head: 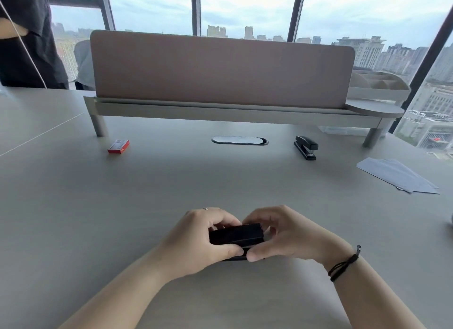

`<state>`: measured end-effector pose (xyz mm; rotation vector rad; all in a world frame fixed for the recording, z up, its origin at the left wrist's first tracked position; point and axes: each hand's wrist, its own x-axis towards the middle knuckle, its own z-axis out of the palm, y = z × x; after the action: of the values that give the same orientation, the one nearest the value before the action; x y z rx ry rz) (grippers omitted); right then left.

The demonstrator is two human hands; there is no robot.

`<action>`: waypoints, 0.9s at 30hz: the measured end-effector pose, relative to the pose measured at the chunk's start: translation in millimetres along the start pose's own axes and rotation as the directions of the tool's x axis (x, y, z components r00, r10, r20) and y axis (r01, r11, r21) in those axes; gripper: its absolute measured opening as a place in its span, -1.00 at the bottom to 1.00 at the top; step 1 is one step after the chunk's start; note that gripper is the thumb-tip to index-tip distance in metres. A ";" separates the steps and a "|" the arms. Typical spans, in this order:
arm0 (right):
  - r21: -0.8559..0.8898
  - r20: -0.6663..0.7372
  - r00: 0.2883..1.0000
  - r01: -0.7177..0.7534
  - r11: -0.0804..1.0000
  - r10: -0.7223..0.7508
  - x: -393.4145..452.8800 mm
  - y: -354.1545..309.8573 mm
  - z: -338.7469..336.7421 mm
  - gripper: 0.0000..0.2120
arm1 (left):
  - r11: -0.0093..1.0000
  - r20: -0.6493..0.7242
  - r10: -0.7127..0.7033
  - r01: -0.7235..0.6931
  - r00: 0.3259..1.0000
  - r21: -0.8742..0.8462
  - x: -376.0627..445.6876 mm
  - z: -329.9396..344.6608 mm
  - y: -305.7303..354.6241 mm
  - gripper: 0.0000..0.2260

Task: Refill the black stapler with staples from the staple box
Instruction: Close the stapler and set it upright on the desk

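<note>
A black stapler (236, 234) lies crosswise low over the grey desk (171, 193), near its front middle. My left hand (196, 240) grips its left end, thumb underneath and fingers over the top. My right hand (282, 235) holds its right end, thumb pressed against the lower front edge. The stapler looks closed; its ends are hidden by my fingers. The red staple box (118, 146) rests far back on the left, closed, well out of both hands.
A second black stapler (306, 147) stands at the back right. White paper sheets (397, 175) lie at the right edge. A pink divider screen (220, 71) on a raised shelf crosses the back, with an oval cable port (239, 140) before it. A person in dark clothes (27, 34) stands back left.
</note>
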<state>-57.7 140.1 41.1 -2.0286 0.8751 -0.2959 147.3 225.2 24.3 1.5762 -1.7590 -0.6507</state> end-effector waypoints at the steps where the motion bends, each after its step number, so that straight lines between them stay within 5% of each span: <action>1: 0.045 -0.011 1.000 0.014 0.999 -0.013 -1.2 -0.7 -2.4 -0.69 | 1.000 0.001 -0.016 0.016 1.000 -0.003 0.1 0.1 -0.4 -0.71; 8: 0.116 -0.042 0.999 -0.007 0.993 0.012 -0.9 2.3 -3.9 -0.77 | 0.994 0.044 -0.104 0.105 0.994 -0.018 1.5 3.6 -0.8 -0.75; 27: 0.087 0.000 1.000 -0.008 0.996 0.008 -2.3 1.5 -4.4 -0.76 | 0.999 0.049 -0.037 0.037 0.998 0.004 2.2 1.6 -3.6 -0.74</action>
<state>-62.3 138.3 42.7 -1.9448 0.8563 -0.3248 148.3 222.4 20.9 1.6108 -1.7706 -0.7098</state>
